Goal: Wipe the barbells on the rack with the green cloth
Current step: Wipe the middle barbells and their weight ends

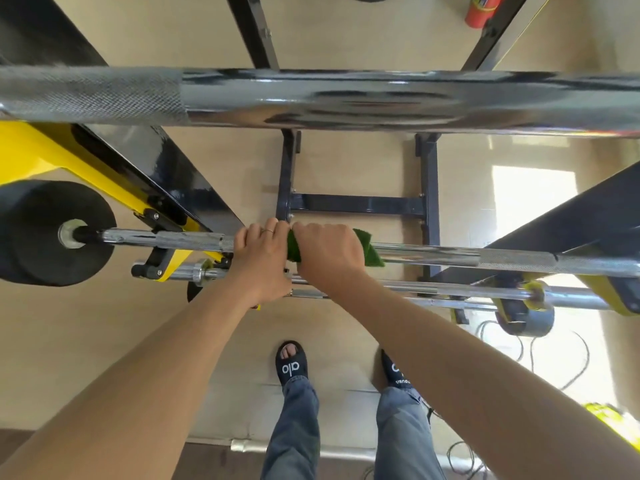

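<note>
Several chrome barbells lie across a black and yellow rack. The nearest to the camera, a thick barbell, crosses the top of the view. Below it runs a thinner barbell with a black weight plate on its left end. My left hand grips this barbell bare. Right beside it my right hand grips the green cloth, which is wrapped around the same bar. Two lower barbells lie just under my hands.
Yellow and black rack arms slope in from the left and right. A dark frame stands on the beige floor below. My sandalled feet stand under the bars. A red canister and loose cables lie on the floor.
</note>
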`<state>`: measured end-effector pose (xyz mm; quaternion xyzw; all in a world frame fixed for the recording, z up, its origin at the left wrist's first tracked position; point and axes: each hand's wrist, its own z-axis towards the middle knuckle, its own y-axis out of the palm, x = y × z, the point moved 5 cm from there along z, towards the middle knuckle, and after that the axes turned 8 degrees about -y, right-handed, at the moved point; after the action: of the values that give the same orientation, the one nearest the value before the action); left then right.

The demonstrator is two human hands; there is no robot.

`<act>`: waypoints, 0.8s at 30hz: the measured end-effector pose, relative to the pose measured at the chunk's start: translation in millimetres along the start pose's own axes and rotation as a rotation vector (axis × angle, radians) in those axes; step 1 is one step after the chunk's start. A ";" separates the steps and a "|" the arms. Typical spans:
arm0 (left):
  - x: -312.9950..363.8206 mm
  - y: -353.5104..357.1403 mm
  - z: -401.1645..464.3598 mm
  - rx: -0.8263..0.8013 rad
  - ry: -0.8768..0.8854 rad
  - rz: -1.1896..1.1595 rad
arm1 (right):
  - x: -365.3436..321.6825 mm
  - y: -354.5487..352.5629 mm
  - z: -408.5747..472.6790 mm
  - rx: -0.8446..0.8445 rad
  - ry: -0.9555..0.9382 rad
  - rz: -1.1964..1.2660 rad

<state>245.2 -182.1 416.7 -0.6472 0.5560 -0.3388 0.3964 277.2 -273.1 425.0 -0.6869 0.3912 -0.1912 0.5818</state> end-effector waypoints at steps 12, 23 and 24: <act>-0.7 -0.6 -0.8 0.030 0.047 -0.050 | 152.1 -12.9 -109.6 -0.143 0.235 -0.134; 2.6 -6.0 -1.4 0.003 0.004 -0.025 | 41.6 -9.6 -2.0 -0.553 0.090 0.356; 2.8 -6.1 -1.7 -0.002 -0.001 -0.023 | 24.5 -5.6 4.6 -0.399 0.060 0.249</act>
<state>246.9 -184.7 422.9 -0.6542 0.5487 -0.3424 0.3920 297.5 -288.7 424.4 -0.7290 0.5200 -0.0572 0.4415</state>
